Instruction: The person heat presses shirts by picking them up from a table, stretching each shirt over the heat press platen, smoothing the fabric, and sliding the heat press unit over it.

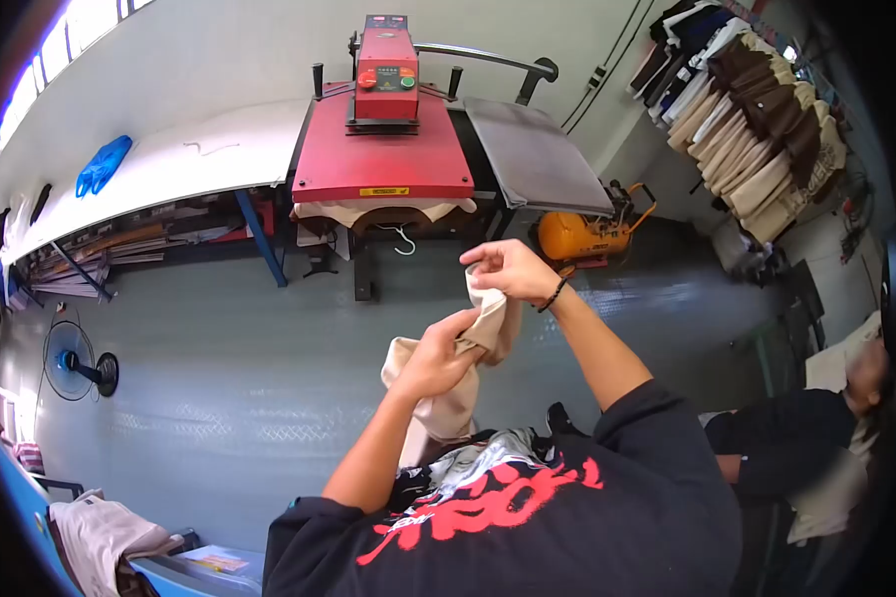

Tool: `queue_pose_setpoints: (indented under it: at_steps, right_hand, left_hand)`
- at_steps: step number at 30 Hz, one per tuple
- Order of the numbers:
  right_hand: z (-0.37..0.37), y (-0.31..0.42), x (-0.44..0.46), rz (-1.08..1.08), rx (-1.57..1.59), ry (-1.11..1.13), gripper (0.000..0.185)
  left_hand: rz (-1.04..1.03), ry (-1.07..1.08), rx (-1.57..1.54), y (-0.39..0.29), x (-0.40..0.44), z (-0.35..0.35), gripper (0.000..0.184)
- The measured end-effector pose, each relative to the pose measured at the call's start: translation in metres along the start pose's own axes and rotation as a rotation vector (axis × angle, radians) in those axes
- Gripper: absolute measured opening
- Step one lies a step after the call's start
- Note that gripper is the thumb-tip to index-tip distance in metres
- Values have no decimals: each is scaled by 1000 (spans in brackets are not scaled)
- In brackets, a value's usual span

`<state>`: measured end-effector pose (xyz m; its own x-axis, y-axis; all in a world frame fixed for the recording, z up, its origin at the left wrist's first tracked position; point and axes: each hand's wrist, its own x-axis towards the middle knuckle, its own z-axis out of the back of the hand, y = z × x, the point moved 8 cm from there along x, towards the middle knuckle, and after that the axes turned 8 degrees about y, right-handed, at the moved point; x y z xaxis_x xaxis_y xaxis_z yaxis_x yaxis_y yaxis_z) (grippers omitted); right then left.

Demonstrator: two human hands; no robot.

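A bunched cream cloth hangs in front of my chest, gripped by both hands. My left hand is closed round its middle folds. Higher and to the right, my right hand pinches the cloth's upper end, a dark bracelet on that wrist. Beyond my hands stands a red heat press, with light cloth showing under its front edge and a white hanger below it.
A white table with a blue bag is at left, a fan below it. An orange compressor stands right of the press. Clothes hang upper right. Another person is at lower right.
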<state>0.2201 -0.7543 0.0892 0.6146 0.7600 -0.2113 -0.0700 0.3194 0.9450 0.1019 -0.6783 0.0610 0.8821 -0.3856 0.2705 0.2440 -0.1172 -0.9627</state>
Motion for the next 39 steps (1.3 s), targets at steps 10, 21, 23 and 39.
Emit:
queue_pose_setpoints:
  at_steps: [10, 21, 23, 39]
  right_hand:
    - [-29, -106, -33, -209, 358, 18, 22]
    - [-18, -163, -37, -94, -844, -254, 25]
    - [-9, -180, -39, -56, -1072, -371, 14]
    - [215, -107, -133, 268, -512, -413, 31]
  left_hand:
    - [229, -422, -360, 27, -57, 68, 28]
    - [188, -319, 170, -30, -39, 78, 25]
    - [172, -276, 288, -42, -28, 71, 24]
    - [783, -962, 1031, 155, -43, 136, 21]
